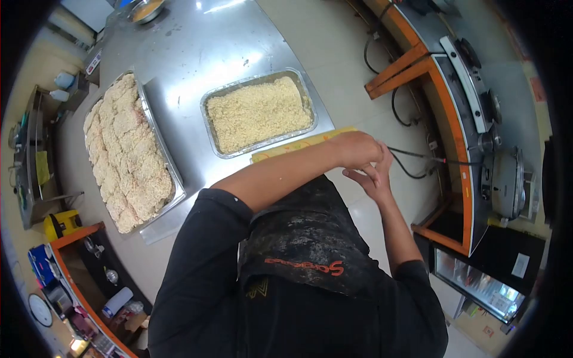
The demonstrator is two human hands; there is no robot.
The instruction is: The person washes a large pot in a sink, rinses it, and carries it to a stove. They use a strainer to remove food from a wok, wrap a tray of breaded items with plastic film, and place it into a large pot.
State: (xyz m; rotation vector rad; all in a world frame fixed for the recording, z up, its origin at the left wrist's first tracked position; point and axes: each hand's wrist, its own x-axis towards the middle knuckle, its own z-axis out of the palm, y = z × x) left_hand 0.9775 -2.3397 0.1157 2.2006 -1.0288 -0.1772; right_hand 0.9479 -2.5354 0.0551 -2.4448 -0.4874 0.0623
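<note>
The left hand [358, 150] and right hand [378, 182] are being held together, seemingly touching, off the near right corner of the crumb tray [209, 122]; whether anything is being gripped cannot be told. Along that tray's near side, a yellow patterned strip [296, 145] is being crossed by the left forearm [292, 170]. If the forearm were lowered, the strip could be knocked off the counter [176, 110], being supported so near the edge.

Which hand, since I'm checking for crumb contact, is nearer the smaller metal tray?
Left. The left hand is apart from the smaller metal tray, off its lower-right corner in the picture; the right hand is just beyond the left, farther from the tray.
</note>
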